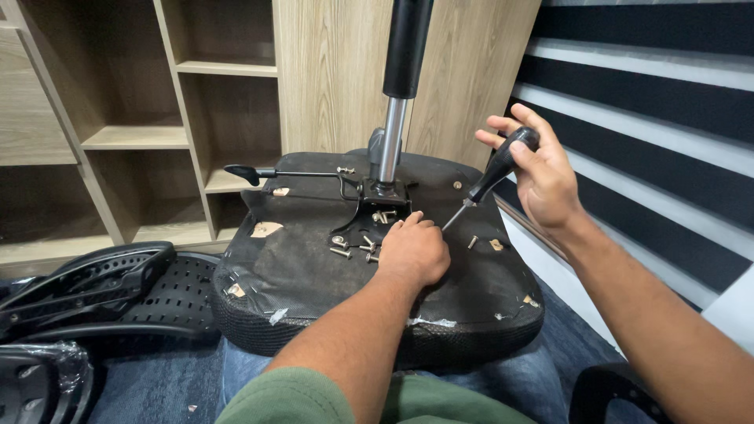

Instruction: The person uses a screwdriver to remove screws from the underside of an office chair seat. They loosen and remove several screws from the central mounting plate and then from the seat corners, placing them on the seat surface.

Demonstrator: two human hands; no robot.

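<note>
Resting knuckles-down and curled on one upturned chair seat, the left hand is touching roughly seven loose bolts; the right hand is gripping one black-handled screwdriver

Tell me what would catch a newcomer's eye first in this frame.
An upturned office chair seat fills the middle, resting on the person's lap, its gas lift column standing straight up from the centre plate. The right hand grips a black-handled screwdriver, tip angled down toward the seat. The left hand rests fisted on the seat among loose bolts.
</note>
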